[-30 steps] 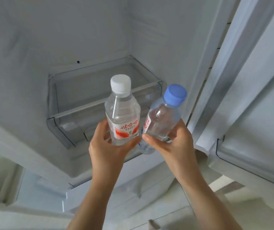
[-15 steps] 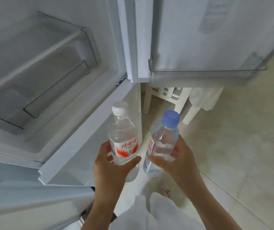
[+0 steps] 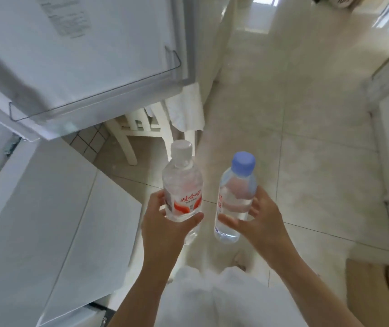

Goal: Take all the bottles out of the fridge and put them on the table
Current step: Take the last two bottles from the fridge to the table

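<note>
My left hand (image 3: 165,228) grips a clear water bottle with a white cap and a red label (image 3: 182,185), held upright. My right hand (image 3: 258,223) holds a second clear bottle with a blue cap (image 3: 236,194), also upright, a little to the right of the first. Both bottles hang in the air above the tiled floor, apart from each other. The open fridge door (image 3: 82,55) with its clear door shelf fills the upper left. No table is in view.
The white fridge body (image 3: 35,220) stands at the left. A white chair (image 3: 139,128) with cloth draped over it sits behind the door. Pale floor tiles (image 3: 306,138) stretch ahead. A tan mat (image 3: 382,289) lies at the lower right, white cabinets along the right edge.
I have turned right, away from the fridge interior toward the open floor, carrying both bottles along. The bottles have drawn slightly apart.
</note>
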`<action>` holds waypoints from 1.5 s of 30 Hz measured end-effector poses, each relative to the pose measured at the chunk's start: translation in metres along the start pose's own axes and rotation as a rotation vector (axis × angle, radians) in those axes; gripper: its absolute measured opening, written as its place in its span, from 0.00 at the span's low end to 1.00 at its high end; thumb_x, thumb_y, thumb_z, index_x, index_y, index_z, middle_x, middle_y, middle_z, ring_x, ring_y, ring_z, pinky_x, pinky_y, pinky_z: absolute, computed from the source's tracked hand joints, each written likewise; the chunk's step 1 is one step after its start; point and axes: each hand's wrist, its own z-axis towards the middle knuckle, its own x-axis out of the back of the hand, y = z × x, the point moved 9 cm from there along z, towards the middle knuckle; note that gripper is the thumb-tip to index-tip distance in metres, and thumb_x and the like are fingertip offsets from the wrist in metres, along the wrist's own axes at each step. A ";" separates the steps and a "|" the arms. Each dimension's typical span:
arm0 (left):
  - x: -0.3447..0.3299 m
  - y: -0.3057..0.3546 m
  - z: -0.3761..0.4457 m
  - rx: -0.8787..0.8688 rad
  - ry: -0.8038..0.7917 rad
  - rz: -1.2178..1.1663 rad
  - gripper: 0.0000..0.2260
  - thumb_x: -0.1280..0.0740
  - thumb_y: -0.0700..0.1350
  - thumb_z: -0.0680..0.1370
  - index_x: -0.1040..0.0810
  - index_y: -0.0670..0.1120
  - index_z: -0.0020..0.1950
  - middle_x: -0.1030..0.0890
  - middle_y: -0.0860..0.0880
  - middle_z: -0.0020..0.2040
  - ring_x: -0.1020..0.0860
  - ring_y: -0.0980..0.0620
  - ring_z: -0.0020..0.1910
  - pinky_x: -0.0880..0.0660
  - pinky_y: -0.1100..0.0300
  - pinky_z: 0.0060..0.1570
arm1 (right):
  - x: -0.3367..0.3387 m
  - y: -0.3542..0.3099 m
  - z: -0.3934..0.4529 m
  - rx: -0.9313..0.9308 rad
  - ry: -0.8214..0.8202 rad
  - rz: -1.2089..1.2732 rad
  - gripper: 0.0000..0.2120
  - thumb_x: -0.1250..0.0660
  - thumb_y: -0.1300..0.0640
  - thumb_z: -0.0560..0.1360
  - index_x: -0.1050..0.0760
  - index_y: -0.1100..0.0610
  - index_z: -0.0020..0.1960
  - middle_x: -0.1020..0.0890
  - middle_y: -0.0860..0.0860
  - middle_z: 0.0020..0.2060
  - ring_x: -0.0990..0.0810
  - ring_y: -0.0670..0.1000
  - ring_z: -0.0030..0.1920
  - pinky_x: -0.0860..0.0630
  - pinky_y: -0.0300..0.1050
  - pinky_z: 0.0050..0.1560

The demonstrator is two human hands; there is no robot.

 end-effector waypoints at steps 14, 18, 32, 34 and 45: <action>-0.209 0.050 0.023 0.062 -0.125 -0.008 0.31 0.17 0.46 0.57 0.26 0.56 0.54 0.19 0.60 0.49 0.19 0.61 0.47 0.23 0.63 0.45 | 0.199 0.066 0.089 -0.111 0.139 0.039 0.27 0.18 0.57 0.61 0.27 0.50 0.55 0.16 0.46 0.46 0.16 0.47 0.47 0.20 0.50 0.50; -0.237 0.072 0.063 0.046 -0.109 0.031 0.32 0.17 0.49 0.57 0.26 0.55 0.56 0.20 0.60 0.50 0.19 0.63 0.45 0.25 0.68 0.43 | 0.221 0.071 0.129 -0.144 0.176 0.091 0.26 0.18 0.58 0.61 0.27 0.51 0.52 0.16 0.47 0.45 0.16 0.47 0.46 0.20 0.46 0.47; -0.319 0.155 0.289 0.055 -0.090 0.023 0.31 0.16 0.46 0.57 0.25 0.52 0.56 0.18 0.58 0.49 0.18 0.56 0.47 0.19 0.52 0.50 | 0.260 -0.006 0.373 -0.134 0.137 0.191 0.28 0.19 0.61 0.62 0.27 0.54 0.57 0.19 0.51 0.58 0.16 0.45 0.48 0.20 0.49 0.53; -0.328 0.166 0.317 0.052 -0.084 0.024 0.32 0.17 0.46 0.56 0.25 0.51 0.56 0.18 0.55 0.50 0.18 0.54 0.48 0.19 0.51 0.51 | 0.266 -0.016 0.406 -0.128 0.144 0.195 0.28 0.19 0.61 0.62 0.28 0.54 0.57 0.20 0.51 0.58 0.16 0.45 0.48 0.20 0.48 0.53; -0.384 0.211 0.444 0.115 0.066 -0.032 0.28 0.17 0.41 0.58 0.25 0.47 0.54 0.18 0.54 0.48 0.18 0.59 0.44 0.21 0.62 0.42 | 0.301 -0.048 0.575 -0.152 0.072 0.133 0.27 0.19 0.61 0.61 0.26 0.47 0.54 0.15 0.46 0.47 0.15 0.46 0.48 0.20 0.52 0.53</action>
